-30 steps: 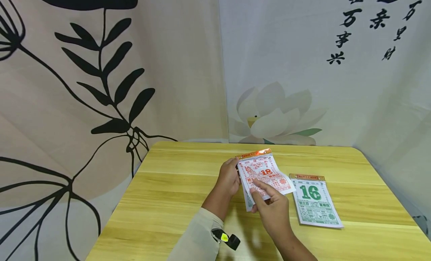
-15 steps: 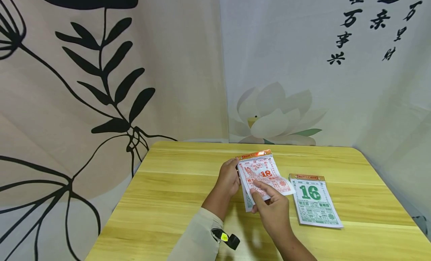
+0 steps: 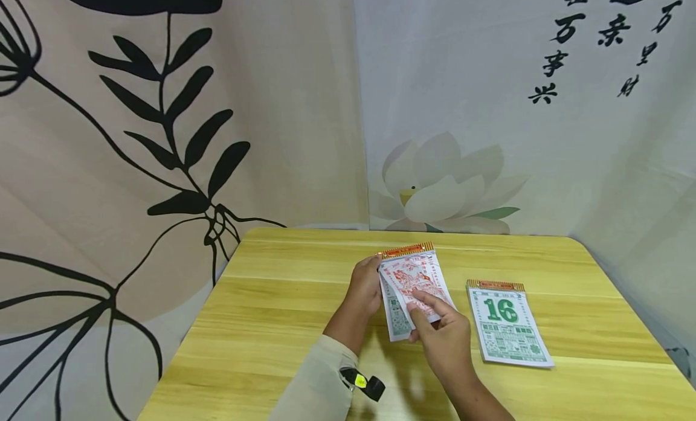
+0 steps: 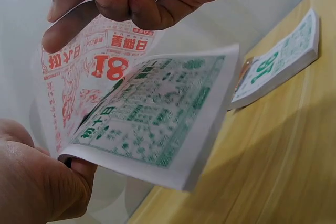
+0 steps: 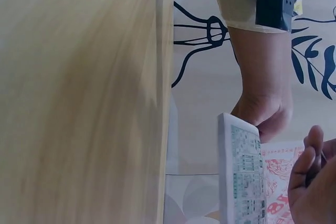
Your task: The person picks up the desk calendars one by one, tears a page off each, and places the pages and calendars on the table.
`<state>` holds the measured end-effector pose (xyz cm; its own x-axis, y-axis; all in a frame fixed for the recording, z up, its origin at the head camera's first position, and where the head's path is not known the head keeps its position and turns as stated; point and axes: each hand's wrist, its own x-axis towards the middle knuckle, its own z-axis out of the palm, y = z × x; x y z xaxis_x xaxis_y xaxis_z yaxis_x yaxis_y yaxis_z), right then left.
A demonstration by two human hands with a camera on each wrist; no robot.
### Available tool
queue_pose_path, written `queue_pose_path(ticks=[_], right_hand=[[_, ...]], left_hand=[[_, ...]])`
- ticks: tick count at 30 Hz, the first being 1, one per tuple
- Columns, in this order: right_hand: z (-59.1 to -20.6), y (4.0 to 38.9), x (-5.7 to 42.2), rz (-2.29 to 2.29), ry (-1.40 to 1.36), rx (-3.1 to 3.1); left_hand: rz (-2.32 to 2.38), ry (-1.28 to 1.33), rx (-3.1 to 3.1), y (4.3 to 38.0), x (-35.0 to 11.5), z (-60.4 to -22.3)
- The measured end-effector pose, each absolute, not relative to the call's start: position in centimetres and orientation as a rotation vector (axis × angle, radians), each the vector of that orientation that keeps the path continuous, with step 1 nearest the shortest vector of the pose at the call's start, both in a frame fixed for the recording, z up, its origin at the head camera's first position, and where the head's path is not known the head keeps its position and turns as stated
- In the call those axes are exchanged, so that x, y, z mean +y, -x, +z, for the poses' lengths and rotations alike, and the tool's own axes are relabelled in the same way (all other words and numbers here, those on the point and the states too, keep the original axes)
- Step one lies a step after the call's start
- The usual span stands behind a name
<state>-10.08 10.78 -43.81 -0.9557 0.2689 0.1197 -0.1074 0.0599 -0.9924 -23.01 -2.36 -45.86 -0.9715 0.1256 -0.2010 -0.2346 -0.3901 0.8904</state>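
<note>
My left hand [image 3: 364, 288] grips a tear-off calendar by its left side, above the table. The calendar has an orange-and-gold header strip [image 3: 408, 250]. Its top sheet, printed in red [image 3: 415, 273], lifts away from the thick pad, baring a green-printed page [image 4: 152, 111] under it. The fingers and thumb of my right hand [image 3: 443, 336] pinch the lower part of that red sheet. From the left wrist view the red sheet stands well apart from the pad, a red 18 on it. A second calendar [image 3: 508, 324], showing a green 16, lies flat to the right of my hands.
The wooden table [image 3: 261, 324] has a light yellow grain and rounded far corners. Behind it hangs a pale cloth backdrop [image 3: 304, 107] with black plants, a lotus and written characters. A dark device [image 3: 363, 383] is strapped at my left sleeve.
The held calendar has shifted slightly left. The red sheet's right corner no longer sticks out toward the second calendar, and more of the green page shows at the left.
</note>
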Motion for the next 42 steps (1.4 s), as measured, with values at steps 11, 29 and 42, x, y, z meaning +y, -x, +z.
queue_pose_path(ticks=[11, 29, 42], right_hand=[[-43.5, 10.1, 11.4, 1.929, 0.154, -2.083], [-43.0, 10.3, 13.7, 1.836, 0.086, -2.091], [-43.1, 10.3, 14.1, 1.801, 0.092, -2.052]], left_hand=[[2.406, 0.193, 1.638, 22.8, -3.0, -45.9], [2.354, 0.197, 1.688, 22.8, -3.7, -46.0], [2.324, 0.256, 1.761, 22.9, -3.8, -46.3]])
